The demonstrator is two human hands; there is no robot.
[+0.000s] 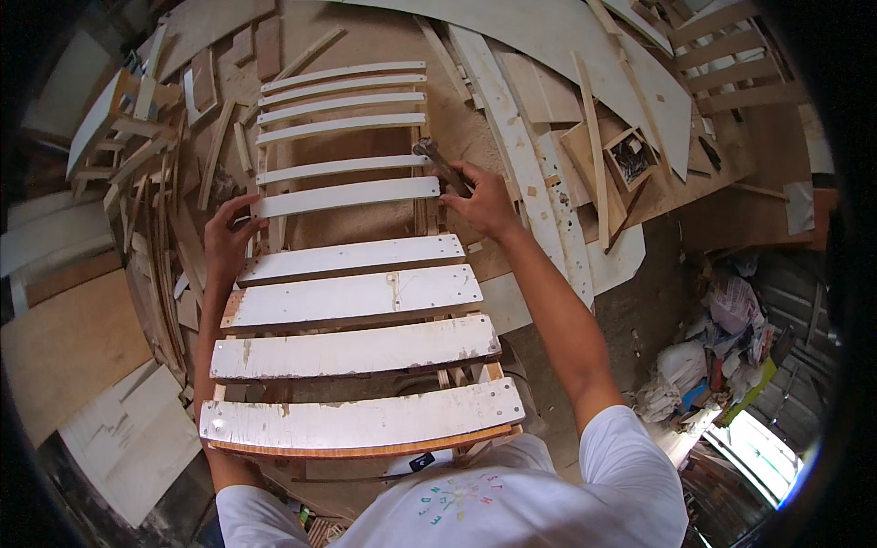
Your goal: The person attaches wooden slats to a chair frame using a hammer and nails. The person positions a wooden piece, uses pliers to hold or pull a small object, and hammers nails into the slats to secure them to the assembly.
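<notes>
A long frame carries several white-painted wooden slats across it, the wider ones [356, 345] close to my body and narrower ones [343, 84] farther off. My left hand [227, 239] is curled at the left end of a white slat [347, 196] midway along, thumb and fingers about its end. In my right hand [484, 203] is a hammer [448, 170], its handle inside my closed fingers and its metal head above the frame's right side. The right thumb lies by the same slat's right end. Screw or nail heads dot the near slats.
Wood strips [215, 155] and boards [82, 352] crowd the left. At right, a worktable bears a small wooden box [630, 157] of metal fasteners, loose battens [592, 146] and a long white board [521, 137]. Bags and scrap [694, 361] pile up at lower right.
</notes>
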